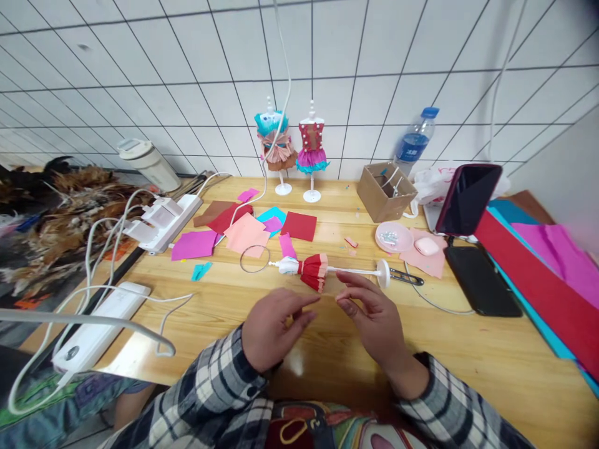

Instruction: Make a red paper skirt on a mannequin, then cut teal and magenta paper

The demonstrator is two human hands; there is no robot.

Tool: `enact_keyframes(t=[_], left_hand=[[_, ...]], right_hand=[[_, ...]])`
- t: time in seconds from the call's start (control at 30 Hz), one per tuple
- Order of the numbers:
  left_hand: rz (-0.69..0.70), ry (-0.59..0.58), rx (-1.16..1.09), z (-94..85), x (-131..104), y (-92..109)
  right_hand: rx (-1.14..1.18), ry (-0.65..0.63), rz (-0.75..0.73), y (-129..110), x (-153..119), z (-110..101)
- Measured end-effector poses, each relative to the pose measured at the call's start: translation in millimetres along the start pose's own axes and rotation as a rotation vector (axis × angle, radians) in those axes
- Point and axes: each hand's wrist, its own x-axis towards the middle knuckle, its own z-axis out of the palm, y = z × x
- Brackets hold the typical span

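A small mannequin [312, 272] in a pleated red skirt with a pink hem lies on its side just beyond my hands, its white stand to the right. My left hand [274, 324] hovers over the table edge, thumb and forefinger apart with nothing between them. Facing it is my right hand [374, 315], with thumb and forefinger tips pressed together; whatever they may hold is too small to make out. Its upper fingers reach near the stand's white rod [355, 270]. Scissors [406, 276] lie by the round base. Left of the mannequin rests a thin metal hoop [255, 269].
Two dressed mannequins [311, 143] stand by the tiled wall. Coloured paper pieces [299, 226] lie behind. At right are a cardboard box [384, 196], a pink dish [381, 243] of beads and a phone [484, 280]. White cables [107, 234] and power strips [103, 327] crowd the left.
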Motion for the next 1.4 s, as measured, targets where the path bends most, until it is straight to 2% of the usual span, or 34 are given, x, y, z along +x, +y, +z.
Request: enact_keyframes(t=[0.07, 0.13, 0.27, 0.37, 0.57, 0.67, 0.77, 0.93, 1.1, 1.2, 1.3, 1.4], left_hand=[[0.061, 0.124, 0.136, -7.9, 11, -14], [0.122, 0.159, 0.230, -15.0, 27, -28], [0.219, 0.041, 0.309, -17.5, 59, -44], [0.239, -0.019, 0.345, -12.4, 70, -46], [0.222, -0.010, 0.293, -2.3, 69, -47], [0.226, 0.023, 0.306, 2.1, 67, -51], [0.261, 0.060, 0.341, 5.0, 66, -54], [0.320, 0.077, 0.385, 7.0, 66, -56], [0.322, 0.088, 0.379, 8.6, 64, -54], [0.323, 0.082, 0.375, 8.8, 63, -53], [0.306, 0.075, 0.360, 7.9, 63, -52], [0.300, 0.078, 0.342, 7.7, 63, -53]], right_hand=[[-0.044, 0.068, -0.018, 7, 5, -1], [-0.111, 0.081, -0.080, 13, 13, -2], [-0.205, 0.023, -0.217, 23, 26, 1], [-0.209, 0.018, -0.208, 29, 25, 7], [-0.083, 0.010, -0.063, 32, 18, 16], [-0.046, 0.026, -0.046, 32, 18, 19], [-0.101, 0.022, -0.091, 33, 18, 21], [-0.376, 0.012, -0.263, 36, 20, 19], [-0.439, 0.055, -0.375, 41, 27, 13], [-0.506, 0.033, -0.463, 44, 30, 13], [-0.597, -0.011, -0.465, 45, 31, 15], [-0.657, 0.002, -0.459, 43, 31, 18]])
